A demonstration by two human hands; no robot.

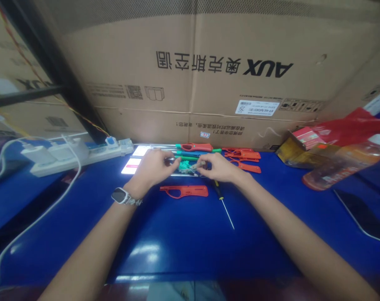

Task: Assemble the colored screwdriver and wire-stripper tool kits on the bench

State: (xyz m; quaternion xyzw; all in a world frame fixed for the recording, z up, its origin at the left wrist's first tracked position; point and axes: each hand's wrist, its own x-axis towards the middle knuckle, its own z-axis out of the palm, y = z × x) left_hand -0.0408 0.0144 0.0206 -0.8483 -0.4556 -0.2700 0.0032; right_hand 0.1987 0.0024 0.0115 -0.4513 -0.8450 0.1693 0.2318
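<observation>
My right hand (217, 168) pinches a small pale part (196, 165), too blurred to name, over a pile of small green pieces (185, 166). Left of the pile is my left hand (154, 168), its thumb and forefinger apart with nothing visible between them; its other fingers are hidden. Under and beside it lies a phone with a lit screen (131, 166). Behind the hands rests a red lighter (196, 147) with a metal tube, among green and blue ones. One red lighter shell half (190, 191) lies in front. A screwdriver (220, 194) points toward me, below my right hand.
More red shell halves (244, 154) are stacked to the right. A large cardboard box (190, 100) walls off the back of the blue table (190, 246). At left runs a power strip (80, 156) with white cables; at right are a drink bottle (343, 165) and a dark phone (365, 213).
</observation>
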